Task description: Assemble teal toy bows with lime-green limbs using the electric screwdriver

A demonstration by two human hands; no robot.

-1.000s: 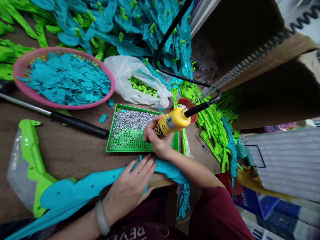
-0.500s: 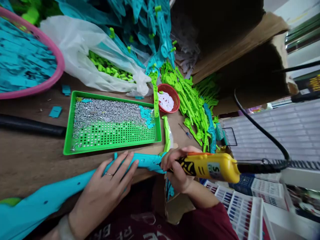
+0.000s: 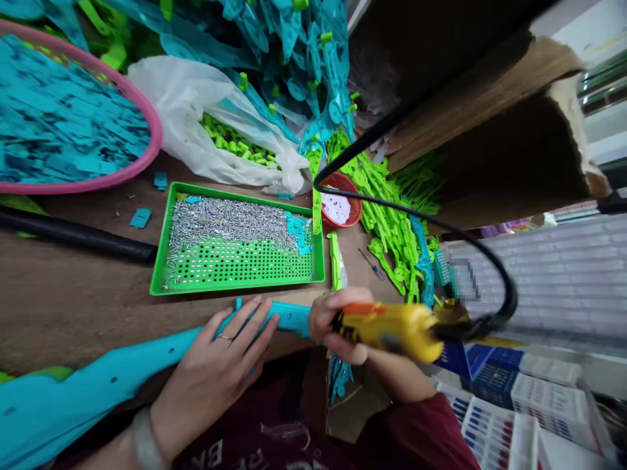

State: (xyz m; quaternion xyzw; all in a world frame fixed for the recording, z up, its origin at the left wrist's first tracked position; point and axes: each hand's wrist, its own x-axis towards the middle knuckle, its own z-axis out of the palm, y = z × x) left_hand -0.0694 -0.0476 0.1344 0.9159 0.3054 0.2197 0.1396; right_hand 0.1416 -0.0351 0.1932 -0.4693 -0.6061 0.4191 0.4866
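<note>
teal plastic runs along the near edge of the table point(image 3: 73, 307) — a long flat toy part point(image 3: 112, 375) with small holes along it. the left hand point(image 3: 210, 375) lies flat on it, fingers spread and pressing down, a ring on 1 finger and a pale bangle point(image 3: 138, 440) at the wrist. the right hand point(image 3: 337, 326) is clenched round a yellow driver point(image 3: 392, 326), which lies nearly level with its nose at the right end of the part; the tip itself is hidden behind the fingers. a black cable point(image 3: 441, 225) loops up from the driver's back end.

just beyond the part sits a green tray point(image 3: 235, 284) with a perforated floor, its far half covered in small silver screws point(image 3: 225, 222) and a few teal bits. to its right, a small red bowl point(image 3: 355, 202) holds white pieces, beside a heap of green parts point(image 3: 386, 222). behind the tray lies a clear bag point(image 3: 196, 111) of green bits, and a pink basket point(image 3: 147, 153) of teal chips is at the far left. a black handle point(image 3: 78, 235) lies left of the tray. teal parts point(image 3: 294, 52) pile up at the back, next to a cardboard box point(image 3: 490, 98).
</note>
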